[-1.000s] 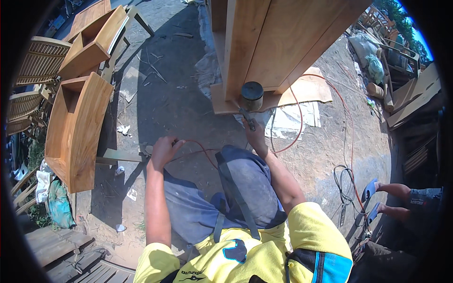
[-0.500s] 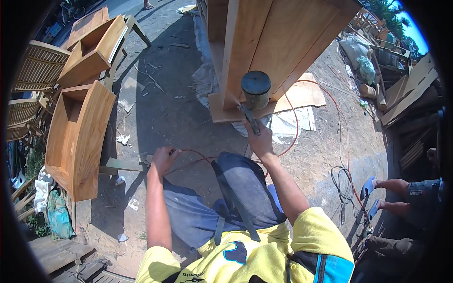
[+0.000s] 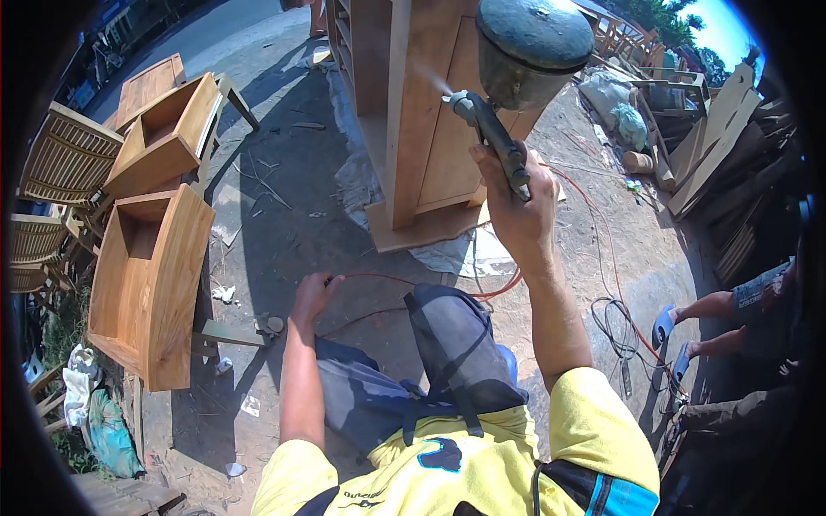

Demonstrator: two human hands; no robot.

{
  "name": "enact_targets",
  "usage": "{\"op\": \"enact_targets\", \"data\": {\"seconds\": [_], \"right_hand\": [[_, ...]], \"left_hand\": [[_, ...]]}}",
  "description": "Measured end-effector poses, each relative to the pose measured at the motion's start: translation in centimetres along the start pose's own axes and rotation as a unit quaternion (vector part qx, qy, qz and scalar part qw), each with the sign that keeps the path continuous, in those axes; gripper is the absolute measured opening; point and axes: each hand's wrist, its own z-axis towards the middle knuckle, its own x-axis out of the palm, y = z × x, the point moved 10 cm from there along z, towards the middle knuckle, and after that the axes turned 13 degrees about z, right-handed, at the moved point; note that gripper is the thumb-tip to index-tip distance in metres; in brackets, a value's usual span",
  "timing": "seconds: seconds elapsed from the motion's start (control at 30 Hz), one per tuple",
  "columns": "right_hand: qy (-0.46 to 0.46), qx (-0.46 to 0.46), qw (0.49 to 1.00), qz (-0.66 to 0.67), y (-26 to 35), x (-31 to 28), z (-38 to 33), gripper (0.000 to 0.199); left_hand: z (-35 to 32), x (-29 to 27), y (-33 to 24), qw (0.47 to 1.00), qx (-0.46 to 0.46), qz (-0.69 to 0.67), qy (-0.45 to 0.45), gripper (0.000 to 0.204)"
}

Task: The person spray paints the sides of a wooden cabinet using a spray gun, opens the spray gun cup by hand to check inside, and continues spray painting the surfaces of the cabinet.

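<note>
My right hand (image 3: 527,199) is wrapped round the handle of a spray gun (image 3: 492,129), raised in front of a tall wooden cabinet (image 3: 447,159). On the gun sits a dark, lidded paint cup (image 3: 535,39). Pale mist leaves the nozzle toward the cabinet's left edge post. Lower down, by my knee, my left hand (image 3: 315,297) is closed round a thin red hose (image 3: 379,276). The cabinet stands on a flat wooden board (image 3: 404,241) with white sheeting (image 3: 469,256) under it.
At the left stand wooden drawers (image 3: 176,297) and slatted chairs (image 3: 73,159). The red hose and a black cable coil (image 3: 615,327) lie on the ground at the right. Another person's legs (image 3: 701,322) in blue sandals are at the far right, near stacked timber (image 3: 731,129).
My right hand has raised the spray gun from the cabinet's base to higher up, nearer my view. Mist now shows clearly. My left hand stays on the hose, shifted slightly right.
</note>
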Motion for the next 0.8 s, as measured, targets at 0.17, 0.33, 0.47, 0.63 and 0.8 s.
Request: {"op": "enact_targets", "data": {"seconds": [0.17,0.33,0.47,0.63,0.8], "right_hand": [[-0.039,-0.063,0.997,0.005,3.7,-0.6,3.1,0.022],[-0.071,-0.132,0.989,0.017,3.6,-0.7,3.4,0.024],[-0.021,-0.021,1.0,0.007,-2.9,0.4,0.7,0.022],[0.05,0.046,0.998,0.014,-13.8,3.8,-6.0,0.019],[0.065,0.14,0.988,0.031,-26.1,6.4,-13.8,0.025]], "left_hand": [[0.0,0.2,0.4,1.0,-0.012,0.006,0.01,0.039],[-0.4,-0.4,0.1,0.999,-0.039,-0.005,0.023,0.039],[-0.8,-0.9,0.5,0.999,-0.05,0.013,0.01,0.038],[-1.6,-0.5,1.0,0.998,-0.046,0.026,0.024,0.038],[-1.9,-1.1,0.1,0.998,-0.038,0.051,0.021,0.039]]}}
